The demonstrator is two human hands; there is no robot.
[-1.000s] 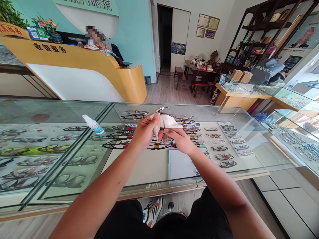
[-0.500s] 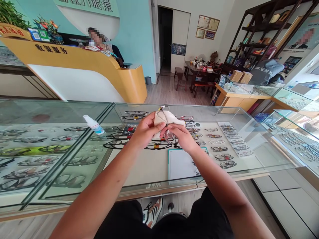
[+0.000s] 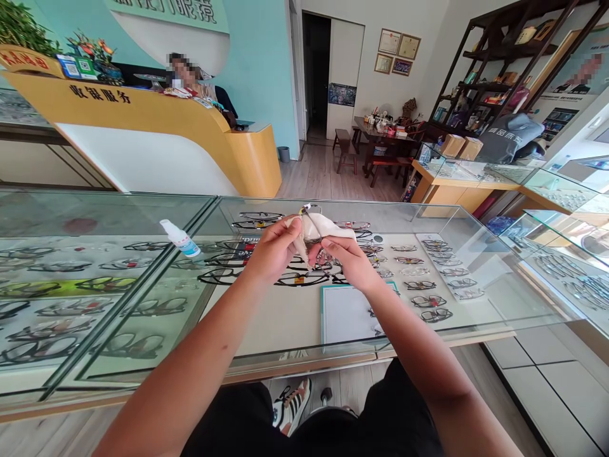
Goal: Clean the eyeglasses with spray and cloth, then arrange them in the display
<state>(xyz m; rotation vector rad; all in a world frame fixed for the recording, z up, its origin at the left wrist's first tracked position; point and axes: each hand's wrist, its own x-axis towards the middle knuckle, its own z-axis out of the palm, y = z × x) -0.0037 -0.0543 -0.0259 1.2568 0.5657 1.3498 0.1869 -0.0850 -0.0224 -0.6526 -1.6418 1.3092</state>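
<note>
Above the glass counter, my left hand (image 3: 276, 249) is closed on a whitish cloth (image 3: 328, 226), thumb on top, its edge hanging below the fingers. My right hand (image 3: 349, 259) pinches a thin-rimmed pair of eyeglasses (image 3: 313, 223) between thumb and fingers. The cloth lies behind the glasses and spreads over toward the right hand. A small pale tag shows at the upper end of the glasses. Part of the frame is hidden by my fingers and the cloth. To the left, a white spray bottle (image 3: 179, 238) with a blue label lies on the counter top.
Beneath the glass of the display counter (image 3: 266, 355) are rows of eyeglass frames (image 3: 425, 284) and a white board with a teal edge (image 3: 349, 317). Across the floor, a person (image 3: 221, 101) sits behind a yellow reception desk (image 3: 252, 152). Another glass case (image 3: 464, 184) stands at right.
My left hand has slid slightly left and up, away from the middle of the glasses, so more of the rim shows. The cloth hangs lower between the hands.
</note>
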